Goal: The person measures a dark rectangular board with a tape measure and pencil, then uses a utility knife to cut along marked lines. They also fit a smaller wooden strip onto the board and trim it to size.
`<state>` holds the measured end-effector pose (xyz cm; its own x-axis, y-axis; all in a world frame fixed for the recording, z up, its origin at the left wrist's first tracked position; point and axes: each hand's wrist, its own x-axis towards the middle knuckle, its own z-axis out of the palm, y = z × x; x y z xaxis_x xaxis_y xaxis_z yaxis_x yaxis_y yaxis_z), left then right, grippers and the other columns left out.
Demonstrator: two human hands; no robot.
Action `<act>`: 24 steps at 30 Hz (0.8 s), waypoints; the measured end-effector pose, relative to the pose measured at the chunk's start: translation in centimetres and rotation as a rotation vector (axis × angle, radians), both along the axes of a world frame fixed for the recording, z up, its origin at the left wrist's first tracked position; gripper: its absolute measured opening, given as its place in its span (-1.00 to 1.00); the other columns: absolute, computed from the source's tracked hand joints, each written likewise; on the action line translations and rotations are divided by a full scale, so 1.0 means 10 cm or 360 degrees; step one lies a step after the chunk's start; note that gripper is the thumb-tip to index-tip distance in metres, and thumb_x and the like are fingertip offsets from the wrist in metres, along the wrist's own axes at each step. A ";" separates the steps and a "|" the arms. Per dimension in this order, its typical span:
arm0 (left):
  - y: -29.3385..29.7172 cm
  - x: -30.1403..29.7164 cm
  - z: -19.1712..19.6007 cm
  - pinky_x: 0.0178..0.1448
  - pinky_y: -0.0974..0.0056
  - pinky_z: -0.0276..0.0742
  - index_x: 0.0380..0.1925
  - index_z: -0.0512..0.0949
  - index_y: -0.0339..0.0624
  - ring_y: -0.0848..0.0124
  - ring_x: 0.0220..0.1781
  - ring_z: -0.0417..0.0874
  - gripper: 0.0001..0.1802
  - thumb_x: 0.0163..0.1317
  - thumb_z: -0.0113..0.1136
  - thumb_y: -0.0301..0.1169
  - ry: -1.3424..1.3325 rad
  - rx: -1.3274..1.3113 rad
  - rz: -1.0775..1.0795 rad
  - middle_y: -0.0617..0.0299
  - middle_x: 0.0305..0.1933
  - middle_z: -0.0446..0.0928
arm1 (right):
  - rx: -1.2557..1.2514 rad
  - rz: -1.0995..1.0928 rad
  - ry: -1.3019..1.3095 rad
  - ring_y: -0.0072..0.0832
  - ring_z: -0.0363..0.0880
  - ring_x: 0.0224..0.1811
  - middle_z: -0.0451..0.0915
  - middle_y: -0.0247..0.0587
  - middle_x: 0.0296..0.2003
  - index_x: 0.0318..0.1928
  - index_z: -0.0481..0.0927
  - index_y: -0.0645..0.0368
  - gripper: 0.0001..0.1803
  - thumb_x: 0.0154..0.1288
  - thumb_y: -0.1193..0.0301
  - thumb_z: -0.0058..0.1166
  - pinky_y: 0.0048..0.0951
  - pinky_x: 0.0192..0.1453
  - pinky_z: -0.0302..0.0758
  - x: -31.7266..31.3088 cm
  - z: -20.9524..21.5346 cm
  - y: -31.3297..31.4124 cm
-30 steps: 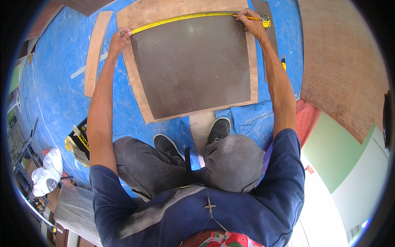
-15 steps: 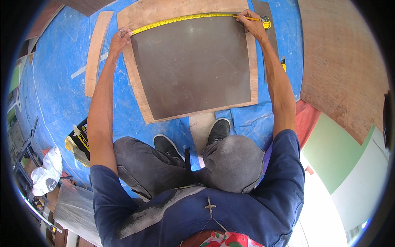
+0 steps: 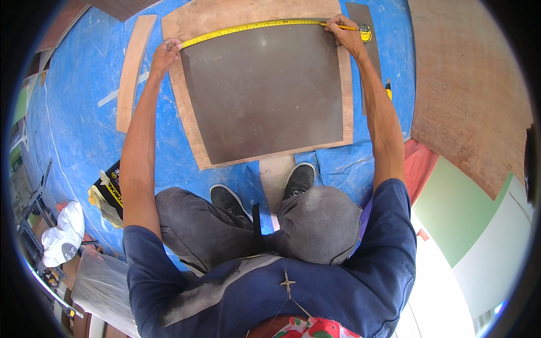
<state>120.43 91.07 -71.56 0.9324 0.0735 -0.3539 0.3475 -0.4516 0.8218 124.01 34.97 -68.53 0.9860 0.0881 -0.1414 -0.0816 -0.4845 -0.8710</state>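
Observation:
A yellow tape measure (image 3: 253,26) is drawn out along the far edge of a dark grey-brown sheet (image 3: 265,93). That sheet lies on a larger plywood board (image 3: 194,21). At the far left corner of the sheet, my left hand (image 3: 165,54) pinches the blade's end. My right hand (image 3: 346,37) is at the far right corner, fingers closed round a yellow pencil (image 3: 344,26) whose tip meets the blade. The tape's case (image 3: 365,36) lies just right of that hand, partly over a narrow dark strip (image 3: 360,12).
Blue sheeting (image 3: 73,124) covers the floor. Left of the board lies a curved wooden strip (image 3: 134,73). A yellow utility knife (image 3: 388,88) rests near my right forearm. A large plywood panel (image 3: 470,84) stands at the right. A black box (image 3: 111,188) is by my left elbow.
Both hands stay nearly in place at the two ends of the blade. The right hand and pencil have shifted very slightly; the sheet has not moved.

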 end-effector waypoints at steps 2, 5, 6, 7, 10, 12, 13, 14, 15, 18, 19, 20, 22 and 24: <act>0.01 0.00 0.00 -0.30 0.46 0.39 -0.12 0.64 -0.11 0.65 -0.38 0.46 -0.89 0.42 0.27 -0.39 0.0015 0.0020 -0.0009 0.44 -0.37 0.57 | 0.0018 -0.0010 0.0016 -0.56 0.57 -0.29 0.70 -0.34 -0.35 -0.26 0.68 0.24 -0.66 0.31 0.17 0.16 -0.43 -0.23 0.50 0.00 0.00 0.00; 0.03 0.01 -0.01 -0.23 0.47 0.40 -0.06 0.64 -0.11 0.66 -0.33 0.44 -0.84 0.44 0.27 -0.33 0.0041 0.0008 -0.0030 0.45 -0.33 0.55 | 0.0010 -0.0002 -0.0006 -0.55 0.57 -0.29 0.70 -0.33 -0.35 -0.25 0.68 0.24 -0.66 0.31 0.17 0.16 -0.43 -0.21 0.50 0.00 -0.02 -0.01; 0.03 0.01 -0.01 -0.23 0.47 0.41 -0.06 0.64 -0.11 0.66 -0.33 0.44 -0.84 0.44 0.27 -0.33 0.0040 0.0000 -0.0034 0.45 -0.33 0.55 | -0.0021 -0.0031 0.0018 -0.55 0.57 -0.29 0.70 -0.33 -0.35 -0.25 0.69 0.24 -0.66 0.32 0.17 0.16 -0.43 -0.20 0.51 0.00 -0.03 -0.01; 0.03 0.01 -0.01 -0.23 0.47 0.41 -0.06 0.64 -0.11 0.65 -0.33 0.44 -0.83 0.44 0.27 -0.33 0.0039 -0.0007 -0.0038 0.45 -0.33 0.55 | 0.0012 0.0007 -0.0050 -0.55 0.58 -0.29 0.71 -0.33 -0.34 -0.25 0.69 0.24 -0.66 0.32 0.17 0.16 -0.43 -0.18 0.51 0.00 -0.04 -0.02; 0.03 0.01 -0.01 -0.23 0.47 0.41 -0.06 0.64 -0.10 0.65 -0.33 0.44 -0.83 0.44 0.27 -0.32 0.0046 0.0020 -0.0029 0.44 -0.33 0.55 | 0.0021 0.0015 -0.0117 -0.54 0.59 -0.27 0.71 -0.33 -0.34 -0.25 0.69 0.24 -0.66 0.32 0.17 0.16 -0.43 -0.12 0.51 0.00 -0.07 -0.02; 0.02 0.01 0.00 -0.23 0.47 0.41 -0.06 0.64 -0.10 0.65 -0.32 0.43 -0.83 0.44 0.28 -0.31 0.0047 0.0045 -0.0026 0.44 -0.33 0.55 | -0.0033 -0.0021 -0.0091 -0.54 0.60 -0.26 0.72 -0.34 -0.32 -0.24 0.69 0.23 -0.67 0.32 0.18 0.15 -0.44 -0.09 0.51 0.01 -0.09 -0.02; 0.02 0.00 0.01 -0.23 0.47 0.41 -0.06 0.64 -0.10 0.64 -0.33 0.43 -0.83 0.44 0.28 -0.31 0.0044 0.0052 -0.0030 0.44 -0.33 0.55 | 0.0023 0.0013 -0.0117 -0.54 0.60 -0.26 0.73 -0.34 -0.32 -0.24 0.70 0.23 -0.67 0.32 0.18 0.15 -0.44 -0.09 0.51 0.01 -0.10 -0.02; 0.01 0.00 0.02 -0.22 0.48 0.40 -0.06 0.64 -0.10 0.64 -0.33 0.42 -0.83 0.45 0.28 -0.31 0.0055 0.0073 -0.0020 0.44 -0.33 0.55 | 0.0050 0.0006 -0.0098 -0.54 0.60 -0.26 0.73 -0.34 -0.32 -0.24 0.70 0.22 -0.67 0.32 0.18 0.15 -0.44 -0.09 0.51 0.01 -0.10 -0.02; 0.01 -0.01 0.03 -0.23 0.48 0.40 -0.06 0.64 -0.09 0.64 -0.33 0.42 -0.83 0.45 0.28 -0.31 0.0039 0.0055 -0.0028 0.45 -0.33 0.55 | 0.0056 -0.0032 -0.0048 -0.54 0.61 -0.25 0.73 -0.34 -0.31 -0.23 0.70 0.22 -0.67 0.32 0.18 0.15 -0.44 -0.09 0.51 0.01 -0.11 -0.03; 0.00 -0.01 0.04 -0.24 0.48 0.38 -0.08 0.64 -0.09 0.65 -0.35 0.41 -0.85 0.45 0.27 -0.32 0.0042 0.0039 -0.0017 0.46 -0.35 0.53 | 0.0086 -0.0005 -0.0077 -0.54 0.61 -0.24 0.74 -0.34 -0.31 -0.24 0.70 0.22 -0.67 0.32 0.18 0.15 -0.45 -0.08 0.51 0.01 -0.11 -0.03; -0.01 -0.01 0.04 -0.24 0.48 0.38 -0.08 0.64 -0.09 0.65 -0.35 0.40 -0.86 0.45 0.27 -0.32 0.0050 0.0034 -0.0014 0.47 -0.36 0.53 | 0.0072 0.0003 -0.0084 -0.55 0.61 -0.24 0.74 -0.35 -0.31 -0.24 0.70 0.22 -0.67 0.32 0.17 0.15 -0.45 -0.08 0.51 0.01 -0.11 -0.03; -0.01 -0.01 0.04 -0.25 0.48 0.37 -0.09 0.64 -0.09 0.65 -0.36 0.40 -0.86 0.45 0.27 -0.33 0.0068 0.0045 -0.0005 0.47 -0.37 0.52 | 0.0057 0.0011 -0.0091 -0.55 0.61 -0.24 0.74 -0.35 -0.31 -0.24 0.70 0.22 -0.67 0.32 0.17 0.15 -0.45 -0.09 0.51 0.01 -0.11 -0.03; -0.01 -0.01 0.04 -0.26 0.48 0.37 -0.10 0.63 -0.09 0.66 -0.37 0.39 -0.87 0.45 0.27 -0.33 0.0049 0.0037 -0.0012 0.48 -0.38 0.51 | 0.0058 0.0017 -0.0096 -0.56 0.61 -0.24 0.74 -0.35 -0.31 -0.24 0.70 0.22 -0.67 0.32 0.17 0.15 -0.46 -0.10 0.51 0.01 -0.11 -0.03; 0.00 0.00 0.04 -0.28 0.47 0.37 -0.12 0.63 -0.10 0.66 -0.38 0.40 -0.89 0.45 0.27 -0.35 0.0040 0.0032 -0.0015 0.47 -0.39 0.52 | 0.0088 0.0015 -0.0094 -0.56 0.61 -0.24 0.74 -0.35 -0.32 -0.25 0.70 0.23 -0.67 0.32 0.18 0.15 -0.46 -0.11 0.50 0.01 -0.12 -0.03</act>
<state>120.39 91.02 -71.20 0.9239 0.0721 -0.3757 0.3635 -0.4713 0.8036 124.11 34.67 -69.70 0.9916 0.1037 -0.0775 -0.0248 -0.4358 -0.8997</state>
